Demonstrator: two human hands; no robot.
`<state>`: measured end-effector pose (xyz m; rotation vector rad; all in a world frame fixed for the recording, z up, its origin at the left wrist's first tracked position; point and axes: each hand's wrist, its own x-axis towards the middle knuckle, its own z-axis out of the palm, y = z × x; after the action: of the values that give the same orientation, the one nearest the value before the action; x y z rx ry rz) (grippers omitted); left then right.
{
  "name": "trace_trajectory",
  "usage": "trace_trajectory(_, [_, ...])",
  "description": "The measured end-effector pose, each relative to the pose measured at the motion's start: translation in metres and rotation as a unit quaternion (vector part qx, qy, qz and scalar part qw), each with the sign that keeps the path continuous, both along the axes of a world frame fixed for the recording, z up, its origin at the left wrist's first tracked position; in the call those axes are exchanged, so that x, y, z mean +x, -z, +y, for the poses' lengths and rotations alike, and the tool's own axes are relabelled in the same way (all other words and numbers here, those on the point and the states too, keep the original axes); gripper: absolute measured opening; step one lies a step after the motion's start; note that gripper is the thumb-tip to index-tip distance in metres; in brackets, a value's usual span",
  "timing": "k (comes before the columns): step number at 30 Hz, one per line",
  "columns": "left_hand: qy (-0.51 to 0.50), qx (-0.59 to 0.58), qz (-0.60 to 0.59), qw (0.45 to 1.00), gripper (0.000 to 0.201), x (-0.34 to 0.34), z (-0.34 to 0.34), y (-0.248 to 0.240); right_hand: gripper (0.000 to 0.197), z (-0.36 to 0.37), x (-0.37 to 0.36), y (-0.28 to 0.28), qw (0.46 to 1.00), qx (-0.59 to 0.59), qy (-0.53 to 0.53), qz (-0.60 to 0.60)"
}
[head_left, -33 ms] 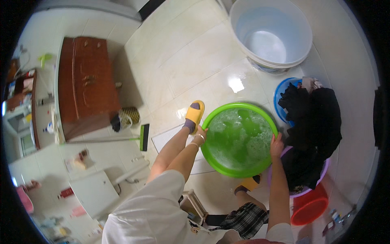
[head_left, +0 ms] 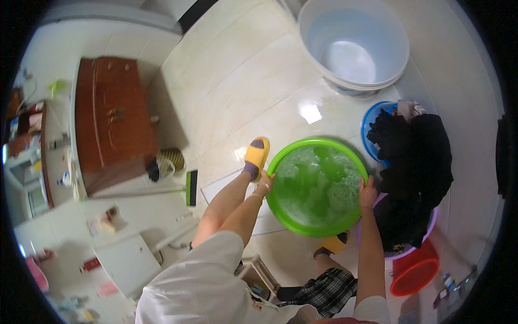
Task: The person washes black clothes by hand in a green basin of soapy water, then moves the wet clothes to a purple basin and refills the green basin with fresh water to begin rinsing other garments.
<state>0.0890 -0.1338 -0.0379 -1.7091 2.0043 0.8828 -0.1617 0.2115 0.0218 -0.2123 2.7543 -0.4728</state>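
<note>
A round green basin holds soapy water with white foam on its surface. My left hand grips the basin's left rim, with a bracelet at the wrist. On the opposite side, my right hand is closed round the right rim. Both sets of fingers are partly hidden by the rim. Right of the basin, a heap of black clothes spills over a blue basin and a purple basin. My right forearm passes beside the purple one.
A large white bucket stands at the far right. A red basin lies near right. My feet wear yellow slippers on either side of the green basin. To the left are a broom, a wastebasket and a brown cabinet.
The view has shifted slightly and the foam pattern looks a little different. Both hands keep their hold on the green basin's rim.
</note>
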Motion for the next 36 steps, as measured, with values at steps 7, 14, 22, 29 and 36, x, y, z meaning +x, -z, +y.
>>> trace_trajectory(7, [0.233, 0.061, 0.035, 0.970, 0.046, -0.034, 0.005, -0.044, 0.050, 0.020, -0.001, 0.006, 0.976, -0.032, 0.168, -0.137])
trace_trajectory(14, [0.295, 0.060, -0.002, 0.954, 0.049, -0.077, -0.029, -0.069, 0.059, 0.015, 0.023, -0.006, 0.960, -0.111, 0.224, -0.128])
trace_trajectory(22, [0.315, 0.102, -0.047, 0.942, 0.048, -0.143, -0.067, -0.162, 0.048, -0.001, 0.047, -0.035, 0.952, -0.187, 0.240, -0.032])
trace_trajectory(29, [0.365, 0.083, -0.047, 0.926, 0.054, -0.194, -0.122, -0.273, 0.048, -0.055, 0.018, -0.157, 0.939, -0.201, 0.275, -0.049])
trace_trajectory(36, [0.436, 0.073, -0.036, 0.896, 0.053, -0.284, -0.147, -0.363, 0.048, -0.069, -0.033, -0.250, 0.918, -0.229, 0.318, -0.056])
